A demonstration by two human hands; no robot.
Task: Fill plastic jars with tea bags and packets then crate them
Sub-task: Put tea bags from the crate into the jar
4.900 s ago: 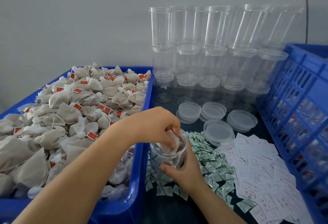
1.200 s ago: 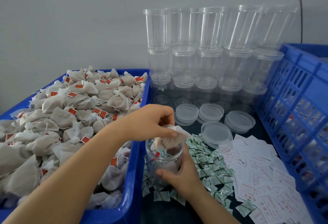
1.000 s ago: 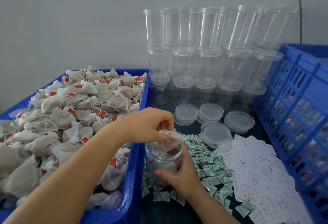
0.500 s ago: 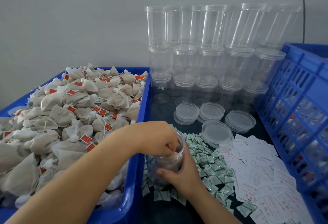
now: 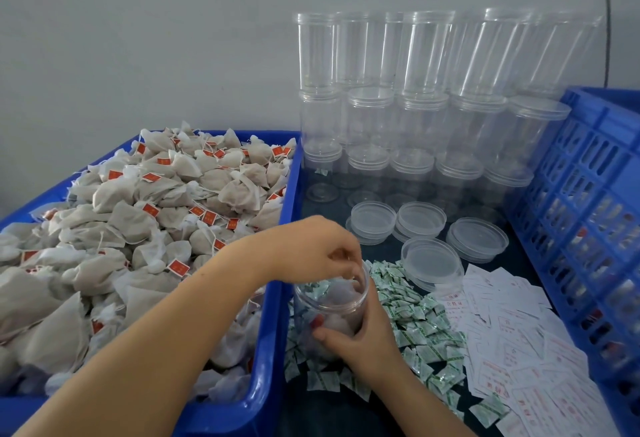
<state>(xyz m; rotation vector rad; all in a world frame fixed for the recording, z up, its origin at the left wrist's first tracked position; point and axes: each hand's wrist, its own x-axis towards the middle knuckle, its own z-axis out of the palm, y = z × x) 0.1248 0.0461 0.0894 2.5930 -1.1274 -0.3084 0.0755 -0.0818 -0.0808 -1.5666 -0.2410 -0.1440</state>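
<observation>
- While the right hand point(image 5: 363, 339) is gripping the clear jar point(image 5: 330, 301) from the near side with its fingers curled round the wall, the left hand point(image 5: 311, 249) is hovering at the jar's mouth, fingers bunched and dipping inside, perhaps pinching a tea bag, though the tips are hidden.
- The jar is standing upright near the table's front edge, among green packets point(image 5: 415, 319), holding pale tea bags.
- The blue bin point(image 5: 277, 350) of tea bags point(image 5: 145, 222) is sitting along the left edge.
- White slips point(image 5: 512, 339), loose lids point(image 5: 433, 256), stacked empty jars point(image 5: 415, 118) and a blue crate point(image 5: 588, 194) are lying toward the right and back.
</observation>
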